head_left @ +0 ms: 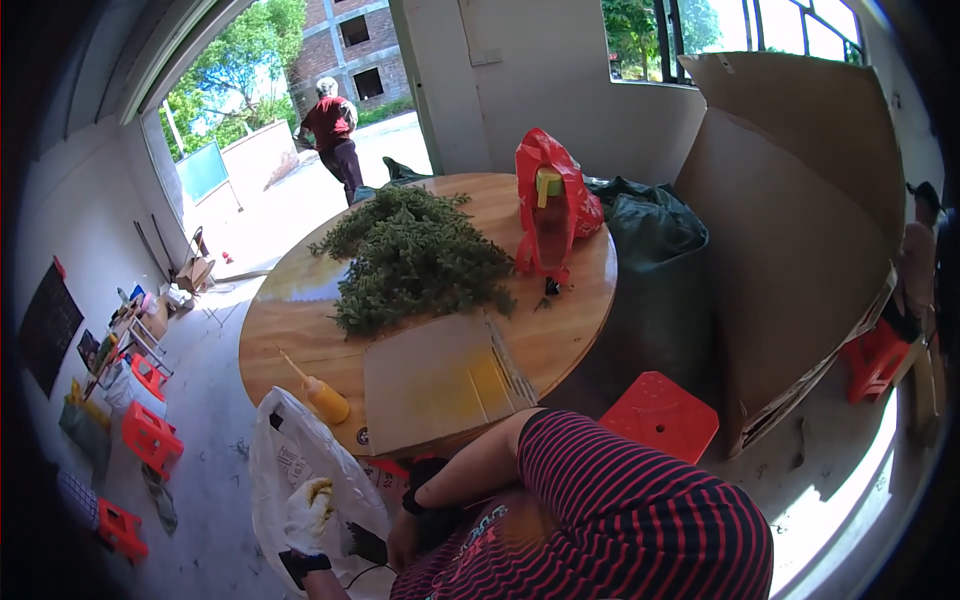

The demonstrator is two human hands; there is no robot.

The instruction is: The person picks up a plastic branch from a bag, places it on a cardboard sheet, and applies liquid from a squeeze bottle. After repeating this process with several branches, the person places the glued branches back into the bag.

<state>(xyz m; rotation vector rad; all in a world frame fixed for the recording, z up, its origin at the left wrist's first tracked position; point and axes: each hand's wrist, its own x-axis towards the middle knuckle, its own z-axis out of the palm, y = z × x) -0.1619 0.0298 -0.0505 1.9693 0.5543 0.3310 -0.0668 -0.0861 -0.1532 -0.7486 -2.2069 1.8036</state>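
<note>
My left hand [306,514] wears a white and yellow work glove and rests against a white plastic bag [290,450] at the near edge of the round wooden table [300,310]. Its fingers look curled, but its grip is unclear. My right hand [402,545], bare with a black wristband, reaches across my striped shirt. It closes on a small black tool [366,544] with a thin cord hanging from it. Just beyond the bag, a yellow squeeze bottle [322,396] stands on the table.
The table holds a flat cardboard sheet [435,385], a heap of green fir branches [415,255] and a red plastic bag [548,205]. Red stools [660,412] stand nearby, and large cardboard [790,230] leans at the right. A person in red [333,135] walks outside the doorway.
</note>
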